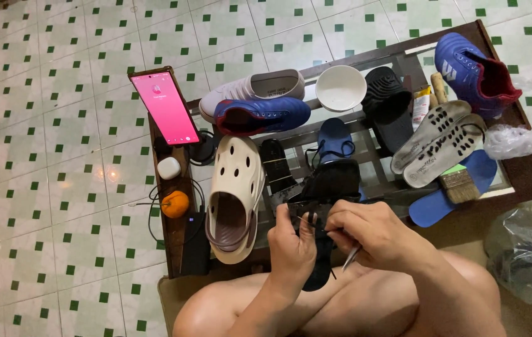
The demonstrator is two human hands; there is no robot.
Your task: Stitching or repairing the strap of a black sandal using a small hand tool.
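My left hand (291, 246) grips a black shoe (328, 187) from below, over my knees at the near edge of a low glass table (531, 178). My right hand (366, 234) pinches a thin thread at the shoe and holds a slim metal tool (351, 256) that points down from the fingers. The shoe's lower end (318, 274) hangs between my two hands. Both hands touch the shoe.
On the table lie a cream clog (235, 200), a blue shoe (263, 115), a white shoe (253, 87), another blue shoe (475, 72), a white bowl (341, 87), grey insoles (438, 143), a brush (463, 187), a lit phone (165, 106), an orange (175, 204). A plastic bag (528, 249) sits right.
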